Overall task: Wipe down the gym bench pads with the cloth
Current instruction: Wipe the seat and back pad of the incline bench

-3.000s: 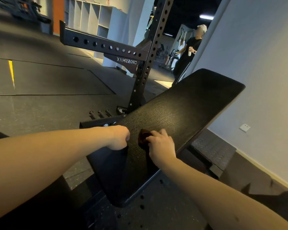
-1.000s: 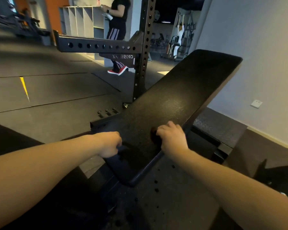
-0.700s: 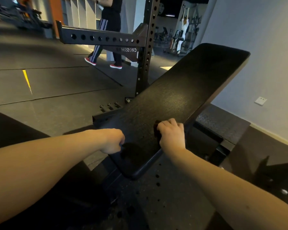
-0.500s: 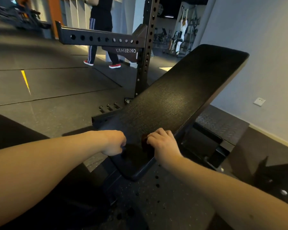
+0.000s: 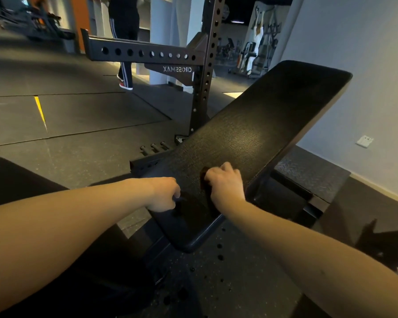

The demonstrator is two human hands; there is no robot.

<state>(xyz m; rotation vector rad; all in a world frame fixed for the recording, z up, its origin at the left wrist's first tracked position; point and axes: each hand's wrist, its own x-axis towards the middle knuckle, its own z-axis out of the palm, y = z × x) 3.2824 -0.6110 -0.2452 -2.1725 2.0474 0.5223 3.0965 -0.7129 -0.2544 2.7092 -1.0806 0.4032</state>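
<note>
Right hand (image 5: 225,184) is clenched round a small dark cloth (image 5: 203,179), wadded and pressed on the low end of the inclined bench pad (image 5: 251,134). Left hand (image 5: 163,195) is curled at the pad's near left edge; gripping or just bracing, can't tell. Cloth looks soft and light and bunches easily, so a flat palm on top would likely cover more than a fist. Pad reads as firm padding under a textured cover: stiff, grippy, not fragile, takes pressure. Bench looks heavy and shouldn't shift under a wipe up the incline.
</note>
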